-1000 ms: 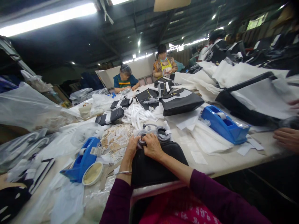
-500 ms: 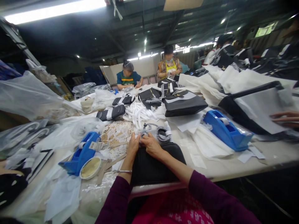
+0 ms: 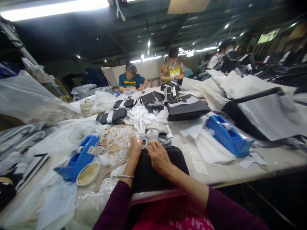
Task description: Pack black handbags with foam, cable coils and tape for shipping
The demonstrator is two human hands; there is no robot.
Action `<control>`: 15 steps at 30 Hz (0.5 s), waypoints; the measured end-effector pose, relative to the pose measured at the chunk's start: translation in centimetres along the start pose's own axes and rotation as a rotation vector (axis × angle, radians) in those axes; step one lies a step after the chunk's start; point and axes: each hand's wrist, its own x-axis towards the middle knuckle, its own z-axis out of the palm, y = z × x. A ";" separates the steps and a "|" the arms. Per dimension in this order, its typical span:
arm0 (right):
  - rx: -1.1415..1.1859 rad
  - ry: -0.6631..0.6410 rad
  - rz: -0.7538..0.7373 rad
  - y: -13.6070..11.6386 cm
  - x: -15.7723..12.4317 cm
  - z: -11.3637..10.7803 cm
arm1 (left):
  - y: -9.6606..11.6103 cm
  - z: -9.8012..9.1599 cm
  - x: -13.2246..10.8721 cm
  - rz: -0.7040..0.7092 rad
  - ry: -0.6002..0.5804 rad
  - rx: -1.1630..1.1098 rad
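Your left hand [image 3: 134, 150] pinching a grey plastic-wrapped ring [image 3: 145, 140], right hand [image 3: 160, 156] half-open beside it, looser than before, by the worktop's [image 3: 223, 174] near edge

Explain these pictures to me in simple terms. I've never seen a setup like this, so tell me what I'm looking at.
There is no machine here: you see someone's bare left hand and right hand. Every picture comes from one camera worn on that person's head, looking forward and down.

The left hand holds a small grey wrapped loop; the right fingertips are at or right beside it, though contact is hard to make out. Below them lies a flat black piece.

Around it on the table are white tubes, tangled cords, a round tub and blue tape dispensers, one left, one right.
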 end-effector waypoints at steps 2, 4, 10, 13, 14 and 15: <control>-0.040 -0.035 -0.025 0.0 -1.1 0.0 | 0.8 -0.2 -0.3 0.073 0.093 0.106; -0.048 -0.074 -0.035 0.3 -1.5 0.5 | 2.3 -0.3 -0.6 0.253 0.152 0.177; 0.036 0.055 0.029 0.6 -1.6 1.6 | 6.8 1.0 -1.2 0.723 -0.333 -0.208; 0.222 0.188 0.147 0.7 -2.1 0.6 | 7.0 2.2 -1.4 0.646 -0.431 -0.283; 0.286 0.263 0.215 0.9 -2.1 0.1 | 6.9 2.4 -1.5 0.645 -0.426 -0.247; 0.329 0.358 0.304 1.3 -2.0 -0.5 | 6.8 2.6 -1.7 0.662 -0.417 -0.185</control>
